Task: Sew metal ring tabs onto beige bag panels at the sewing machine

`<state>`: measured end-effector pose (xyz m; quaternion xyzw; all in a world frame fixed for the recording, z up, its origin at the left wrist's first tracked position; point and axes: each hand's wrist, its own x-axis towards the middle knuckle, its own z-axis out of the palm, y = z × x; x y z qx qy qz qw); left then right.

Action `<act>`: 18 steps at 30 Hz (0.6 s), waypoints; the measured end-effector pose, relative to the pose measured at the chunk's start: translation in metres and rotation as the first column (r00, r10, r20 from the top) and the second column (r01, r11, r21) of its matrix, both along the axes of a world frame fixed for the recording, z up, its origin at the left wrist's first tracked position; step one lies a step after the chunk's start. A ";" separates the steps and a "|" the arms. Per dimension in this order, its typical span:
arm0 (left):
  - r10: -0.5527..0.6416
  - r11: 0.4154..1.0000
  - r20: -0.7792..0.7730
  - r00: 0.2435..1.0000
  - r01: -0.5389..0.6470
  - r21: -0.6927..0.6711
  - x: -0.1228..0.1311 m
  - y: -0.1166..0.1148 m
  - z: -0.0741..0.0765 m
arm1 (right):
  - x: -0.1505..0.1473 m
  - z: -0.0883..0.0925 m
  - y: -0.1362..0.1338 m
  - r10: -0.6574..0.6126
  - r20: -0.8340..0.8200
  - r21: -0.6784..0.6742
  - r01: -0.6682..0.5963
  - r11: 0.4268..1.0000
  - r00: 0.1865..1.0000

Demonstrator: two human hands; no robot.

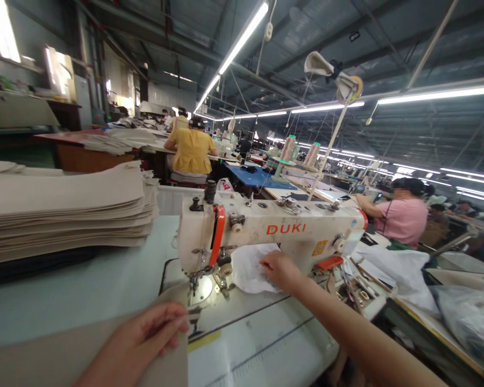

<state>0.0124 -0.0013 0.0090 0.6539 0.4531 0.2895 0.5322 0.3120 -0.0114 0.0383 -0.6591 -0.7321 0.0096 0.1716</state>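
My left hand (153, 333) is at the sewing machine's front left, fingers closed at the right edge of a beige fabric panel (171, 368). The panel lies flat, its far corner close to the needle area (199, 290). With fingers pinched, my right hand (281, 270) grips a thin white sheet (248, 271) against the machine arm. Whether that sheet is cloth or paper I cannot tell. The white sewing machine (246, 226) bears orange letters, and its lamp lights the plate below the needle.
A thick stack of beige panels (64, 209) lies on the table to the left. Thread cones (288, 149) stand behind the machine. A tray of small parts (363, 295) and plastic bags (468, 317) are at right. Co-workers (191, 148) sit at other tables.
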 end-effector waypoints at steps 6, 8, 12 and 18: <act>-0.030 1.000 0.101 0.994 0.029 0.006 0.002 -0.012 0.007 | -0.048 -0.006 -0.042 0.089 -0.533 0.082 -0.054 0.995 0.842; -0.071 0.997 0.120 0.990 0.069 0.024 0.002 -0.015 0.008 | -0.072 -0.013 -0.050 0.099 -0.790 0.043 -0.107 0.993 0.605; -0.085 0.996 0.160 0.983 0.078 0.053 0.001 -0.017 0.005 | -0.110 -0.028 -0.045 0.033 -0.934 -0.027 -0.163 0.986 0.357; -0.019 1.000 0.242 0.970 0.019 0.001 -0.001 -0.013 -0.003 | -0.127 -0.034 -0.032 0.029 -0.970 -0.020 -0.200 0.980 0.241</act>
